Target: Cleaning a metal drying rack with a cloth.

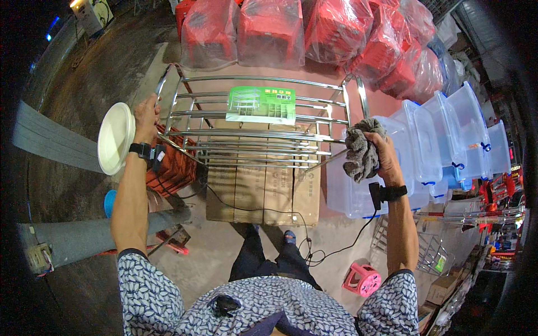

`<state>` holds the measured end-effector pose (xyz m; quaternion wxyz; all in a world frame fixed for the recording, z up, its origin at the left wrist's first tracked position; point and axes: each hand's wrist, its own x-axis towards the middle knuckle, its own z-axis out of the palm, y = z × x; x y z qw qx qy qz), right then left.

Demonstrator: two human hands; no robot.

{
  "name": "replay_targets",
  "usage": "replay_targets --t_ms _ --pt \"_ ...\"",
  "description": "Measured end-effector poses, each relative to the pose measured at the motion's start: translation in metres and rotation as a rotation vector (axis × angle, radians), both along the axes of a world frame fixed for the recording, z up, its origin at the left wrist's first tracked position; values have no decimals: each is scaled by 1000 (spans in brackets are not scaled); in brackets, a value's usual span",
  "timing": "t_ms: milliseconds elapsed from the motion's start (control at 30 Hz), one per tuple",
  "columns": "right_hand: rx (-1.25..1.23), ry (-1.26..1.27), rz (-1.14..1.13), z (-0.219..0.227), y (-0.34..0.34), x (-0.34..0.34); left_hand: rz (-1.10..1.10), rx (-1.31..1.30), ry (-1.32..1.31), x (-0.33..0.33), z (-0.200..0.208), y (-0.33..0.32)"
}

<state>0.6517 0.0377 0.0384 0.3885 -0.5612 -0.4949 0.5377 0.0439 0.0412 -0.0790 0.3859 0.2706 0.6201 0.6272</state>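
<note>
A chrome metal rack [196, 114] with several rails stands in front of me, above a row of cardboard boxes [249, 193]. A green and white printed label card [260, 105] lies across its upper rails. At the rack's left end, my left hand [145, 119] is closed round the side bar. My right hand [385, 154] grips a crumpled grey cloth [361, 148] and presses it against the rack's right end. The cloth hides the part of the frame behind it. Both wrists wear black straps; a cable runs down from the right one.
Red stools wrapped in clear plastic [269, 33] line the far side. Stacked translucent bins [358, 193] stand on the right. A cream round object [116, 139] and red crates [174, 159] are at left. A pink stool [363, 280] and black cable [305, 246] are on the floor.
</note>
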Motion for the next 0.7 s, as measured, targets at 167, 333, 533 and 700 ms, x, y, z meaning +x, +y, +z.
replay_targets --t_ms 167,333,533,700 --pt "7 87 -9 -3 -4 -11 -20 -35 70 -13 14 3" --pt "25 -82 17 -6 3 -1 -120 -71 53 -8 16 8" --pt "51 -6 -12 4 -6 -5 -92 -35 214 4 17 12" --pt "87 -5 -14 6 -2 -9 -101 60 302 5 8 24"
